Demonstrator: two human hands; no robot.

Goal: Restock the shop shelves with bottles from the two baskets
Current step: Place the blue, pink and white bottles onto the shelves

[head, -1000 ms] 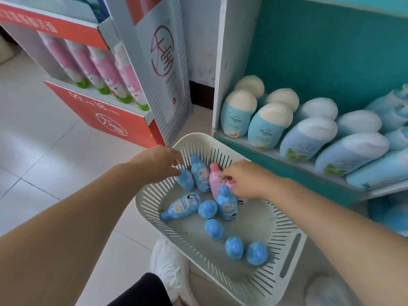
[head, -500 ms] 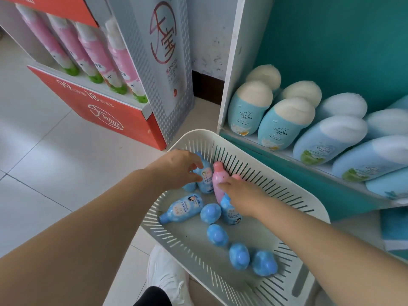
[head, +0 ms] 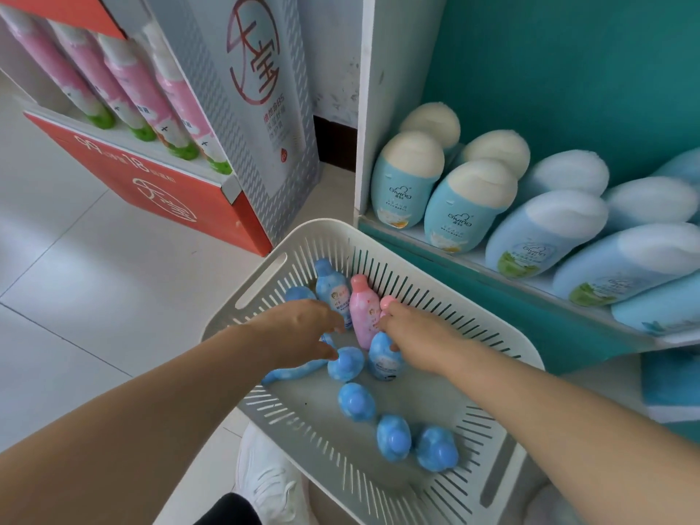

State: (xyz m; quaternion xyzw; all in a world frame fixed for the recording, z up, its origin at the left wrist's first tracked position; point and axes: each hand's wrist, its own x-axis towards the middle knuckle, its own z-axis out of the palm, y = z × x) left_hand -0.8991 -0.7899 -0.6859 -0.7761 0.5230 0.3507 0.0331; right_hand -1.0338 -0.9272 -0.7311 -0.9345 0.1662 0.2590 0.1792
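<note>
At lower centre of the frame, both hands had gone deeper into the white slatted basket (head: pixel 314 418) than a second before. The left hand (head: pixel 299 331), then near the left rim, now lay over the cluster of small blue bottles (head: pixel 356 401) at the basket's middle, while the right hand (head: pixel 416 335) had stayed at the pink pair. No bottle had yet left the basket, so the step was judged to be the pick-up, with shelving of this load yet to begin. The left forearm entered from the lower left, back of the hand upward. Its fingers curled down toward an upright blue bottle (head: pixel 331 289), with the thumb beside a blue cap (head: pixel 346 363). Whether those fingers held anything could not be told, as the hand hid them. The right forearm entered from the lower right, palm down. Its fingers were narrow and apparently closed round a second pink bottle (head: pixel 387 302), of which only the cap showed past the fingers. That bottle stood just beside the upright pink bottle (head: pixel 363 312), and the thumb lay against another blue bottle (head: pixel 382 358). Three blue bottles stood apart toward the near end of the basket. The teal shelf (head: pixel 435 265), at the right of the frame, carried rows of large blue bottles (head: pixel 405 183) leaning together, and the basket's far edge sat just beside it.
</note>
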